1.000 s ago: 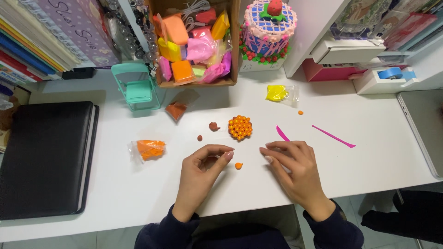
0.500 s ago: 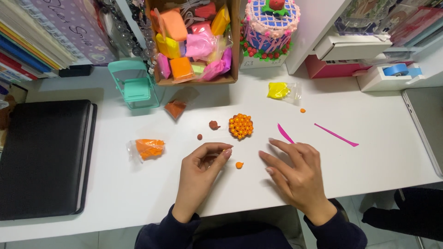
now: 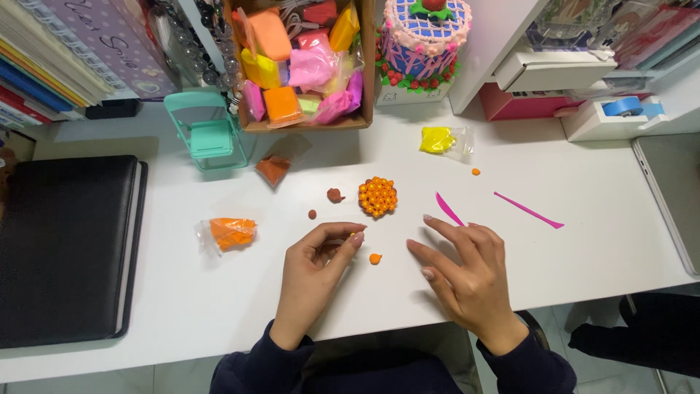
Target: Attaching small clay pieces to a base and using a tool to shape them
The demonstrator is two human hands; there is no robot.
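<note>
The right hand [image 3: 467, 273] has lifted off its rolling pose: 1 second ago its fingers were curled together over the table close to the left hand, and now they are spread flat and open, holding nothing, with the fingertips pointing toward 10 o'clock. The left hand [image 3: 317, 266] has hardly moved; thumb and forefinger are closed in a pinch, and a speck of orange shows at the fingertips, most likely a tiny clay ball, though it is too small to be sure.

A loose orange ball [image 3: 375, 258] lies on the white table [image 3: 583, 248] between the 2 hands, just at 4 o'clock from the left fingertips, touching neither hand. It lay in the same spot in both earlier views. The beaded orange dome [image 3: 378, 196] sits at 12 o'clock from that ball, unchanged, with 2 brown bits [image 3: 335, 195] at its 9 o'clock.

The open right hand suggests the rolling of one bead is over and the work is between beads.

A pink tool [image 3: 448, 209] lies just beyond the right fingertips, and a second pink strip [image 3: 529, 210] lies at its 3 o'clock. An orange clay bag [image 3: 230, 233] rests at 10 o'clock from the left hand.
</note>
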